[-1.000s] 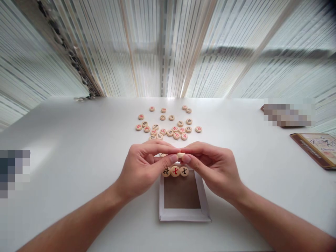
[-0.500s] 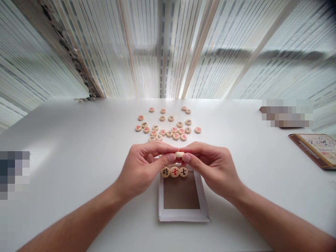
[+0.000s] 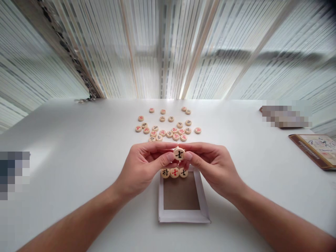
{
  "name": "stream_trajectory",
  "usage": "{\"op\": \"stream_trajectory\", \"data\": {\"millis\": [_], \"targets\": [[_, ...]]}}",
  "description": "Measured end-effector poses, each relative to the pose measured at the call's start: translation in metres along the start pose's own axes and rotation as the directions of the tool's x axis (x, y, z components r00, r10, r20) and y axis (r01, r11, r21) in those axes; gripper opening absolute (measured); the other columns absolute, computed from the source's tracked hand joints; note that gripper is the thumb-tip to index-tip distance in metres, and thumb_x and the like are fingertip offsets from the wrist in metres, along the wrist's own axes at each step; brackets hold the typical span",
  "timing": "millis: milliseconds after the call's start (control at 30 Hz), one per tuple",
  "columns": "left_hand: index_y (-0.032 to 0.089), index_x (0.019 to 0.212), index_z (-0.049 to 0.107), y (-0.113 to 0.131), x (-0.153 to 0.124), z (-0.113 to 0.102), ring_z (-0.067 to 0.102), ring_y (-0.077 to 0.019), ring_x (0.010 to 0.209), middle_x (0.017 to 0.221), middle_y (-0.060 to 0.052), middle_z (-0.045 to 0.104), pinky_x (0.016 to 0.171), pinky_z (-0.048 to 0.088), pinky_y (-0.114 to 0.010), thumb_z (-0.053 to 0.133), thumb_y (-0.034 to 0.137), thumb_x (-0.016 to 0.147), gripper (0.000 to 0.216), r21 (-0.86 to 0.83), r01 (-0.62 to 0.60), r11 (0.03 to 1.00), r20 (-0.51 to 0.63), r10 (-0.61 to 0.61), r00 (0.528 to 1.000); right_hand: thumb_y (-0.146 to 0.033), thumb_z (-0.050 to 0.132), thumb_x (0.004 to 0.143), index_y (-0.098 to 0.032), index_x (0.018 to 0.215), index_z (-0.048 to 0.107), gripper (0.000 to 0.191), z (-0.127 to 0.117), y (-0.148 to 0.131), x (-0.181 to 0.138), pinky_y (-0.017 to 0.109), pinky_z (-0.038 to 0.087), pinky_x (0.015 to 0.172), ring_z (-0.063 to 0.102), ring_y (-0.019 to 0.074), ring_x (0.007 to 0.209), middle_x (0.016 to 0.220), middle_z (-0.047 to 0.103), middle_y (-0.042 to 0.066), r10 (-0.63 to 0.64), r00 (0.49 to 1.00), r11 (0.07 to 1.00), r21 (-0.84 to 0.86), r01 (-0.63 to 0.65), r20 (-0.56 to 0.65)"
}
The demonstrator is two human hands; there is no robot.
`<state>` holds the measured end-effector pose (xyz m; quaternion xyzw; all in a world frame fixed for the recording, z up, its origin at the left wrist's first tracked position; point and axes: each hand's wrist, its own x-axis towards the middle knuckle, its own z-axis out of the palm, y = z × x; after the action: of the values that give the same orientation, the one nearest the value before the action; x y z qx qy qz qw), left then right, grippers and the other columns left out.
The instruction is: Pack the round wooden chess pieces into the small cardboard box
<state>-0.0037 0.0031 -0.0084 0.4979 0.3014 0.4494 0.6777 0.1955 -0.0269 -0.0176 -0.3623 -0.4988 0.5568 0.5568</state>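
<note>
Between the thumbs and fingers of both hands is a round wooden Chinese chess piece [image 3: 179, 154], its face with a black character tilted toward me. My left hand [image 3: 148, 161] pinches its left side and my right hand [image 3: 207, 162] its right side. Below them lies a shallow white box tray [image 3: 183, 216] with a brown bottom. Three pieces sit in a row along its far end: a black-lettered piece [image 3: 165, 173], a red-lettered piece [image 3: 174, 172] and another black-lettered piece [image 3: 183, 173]. My fingers partly hide the tray's far edge.
Several loose chess pieces [image 3: 162, 133] with red or black characters lie scattered on the white table [image 3: 91, 147] beyond my hands. A printed box lid [image 3: 315, 148] lies at the right, near a blurred-out item [image 3: 286, 117]. A striped curtain [image 3: 147, 49] hangs behind the table.
The piece in my fingers has turned from edge-on to showing its black-lettered face. Both hands have stayed in nearly the same place, and the pieces in the tray have not moved.
</note>
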Motion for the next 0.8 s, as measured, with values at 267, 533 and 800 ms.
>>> {"op": "stream_trajectory", "data": {"millis": [267, 533, 800], "targets": [[0.019, 0.104, 0.089, 0.0019, 0.0003, 0.0013, 0.086, -0.0242, 0.086, 0.094, -0.009, 0.088, 0.084, 0.073, -0.033, 0.097, 0.023, 0.079, 0.027, 0.058, -0.006, 0.998, -0.023, 0.007, 1.0, -0.032, 0.091, 0.089, -0.024, 0.108, 0.088, 0.021, -0.0028, 0.0027, 0.002, 0.025, 0.07, 0.066, 0.081, 0.0156, 0.07, 0.083, 0.085, 0.004, 0.14, 0.99, 0.98, 0.139, -0.141, 0.011], [0.019, 0.111, 0.088, 0.0043, -0.0022, 0.004, 0.085, -0.0237, 0.076, 0.09, -0.008, 0.088, 0.076, 0.074, -0.033, 0.093, 0.021, 0.083, 0.029, 0.123, -0.027, 0.992, 0.02, 0.024, 1.0, -0.03, 0.094, 0.084, -0.021, 0.108, 0.088, 0.026, -0.0014, 0.002, 0.0014, 0.03, 0.07, 0.065, 0.08, 0.0185, 0.066, 0.08, 0.085, 0.006, 0.15, 0.988, 0.98, 0.126, -0.153, 0.034], [0.021, 0.1, 0.09, 0.0007, -0.0057, 0.0038, 0.085, -0.0214, 0.079, 0.088, -0.004, 0.088, 0.07, 0.072, -0.024, 0.096, 0.011, 0.075, 0.028, 0.346, -0.217, 0.913, -0.062, 0.253, 0.966, -0.027, 0.106, 0.064, -0.021, 0.1, 0.088, 0.04, 0.0008, 0.0004, 0.0022, 0.029, 0.067, 0.063, 0.077, 0.0175, 0.064, 0.076, 0.083, 0.004, 0.17, 0.985, 0.983, 0.069, -0.169, -0.013]]}}
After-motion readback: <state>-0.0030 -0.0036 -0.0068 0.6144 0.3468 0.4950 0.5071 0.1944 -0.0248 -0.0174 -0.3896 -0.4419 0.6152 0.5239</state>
